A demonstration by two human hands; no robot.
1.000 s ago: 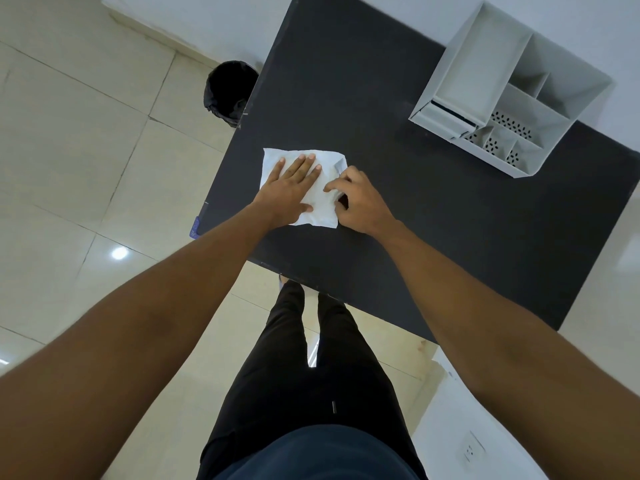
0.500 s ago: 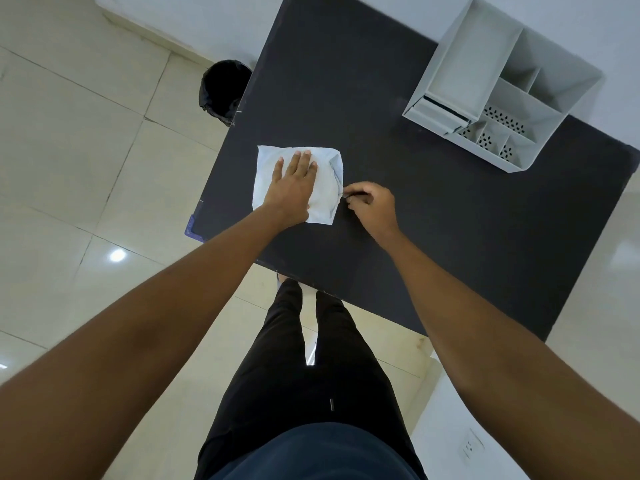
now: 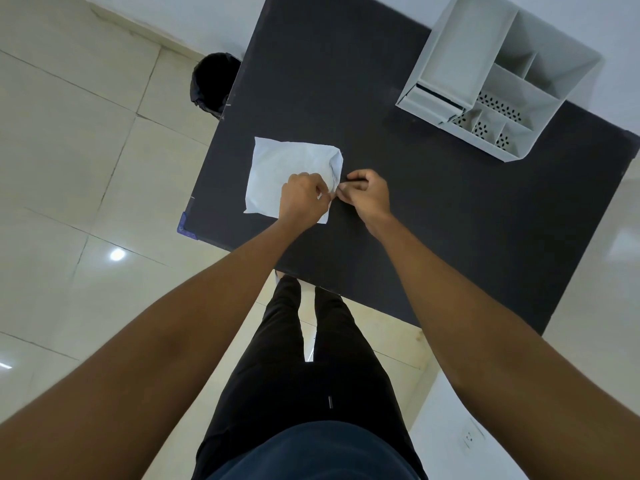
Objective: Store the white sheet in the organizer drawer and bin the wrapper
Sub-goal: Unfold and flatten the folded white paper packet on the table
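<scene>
A white wrapped packet (image 3: 284, 171) lies flat on the black table (image 3: 415, 220) near its left edge. My left hand (image 3: 303, 197) rests on the packet's near right part, fingers curled and pinching its right edge. My right hand (image 3: 367, 194) sits just right of the packet, fingers pinched at that same edge, touching the left hand's fingertips. Whether the sheet is inside the wrapper cannot be seen. The white organizer (image 3: 498, 77) stands at the table's far right corner, its small drawer (image 3: 436, 100) on the near left side.
A black bin (image 3: 213, 83) stands on the tiled floor just past the table's far left edge. My legs are below the table's near edge. A blue tag (image 3: 185, 225) marks the table's near left corner.
My left hand drew back from flat on the packet's middle to its right edge and curled into a pinch. My right hand stayed at that edge, meeting the left.
</scene>
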